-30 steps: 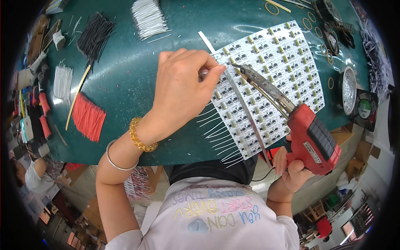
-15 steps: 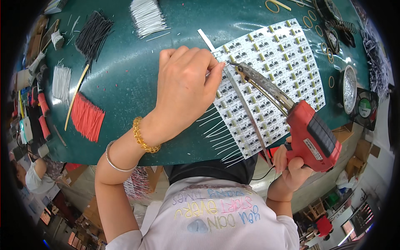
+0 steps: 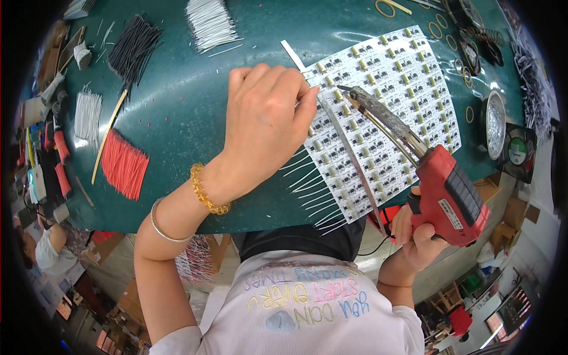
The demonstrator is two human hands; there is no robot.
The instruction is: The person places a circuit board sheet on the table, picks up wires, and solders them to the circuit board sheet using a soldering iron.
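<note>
A white sheet of small circuit boards lies on the table, with rows of black and yellowish components. Several white wires stick out from its lower left edge. My left hand is closed in a pinch over the sheet's upper left edge; whatever it pinches is hidden by the fingers. In my right hand is a red soldering gun, gripped by its handle. Its tip hovers over the sheet, a short way right of my left fingertips. A thin metal strip lies slantwise across the boards.
Bundles of black wires, red wires and white wires lie on the green table. At the right are rubber bands, a soldering iron stand, a metal bowl and a small fan.
The soldering gun has drawn back to the right and slightly down, its tip now apart from my left fingertips. My left hand stays nearly in place.
</note>
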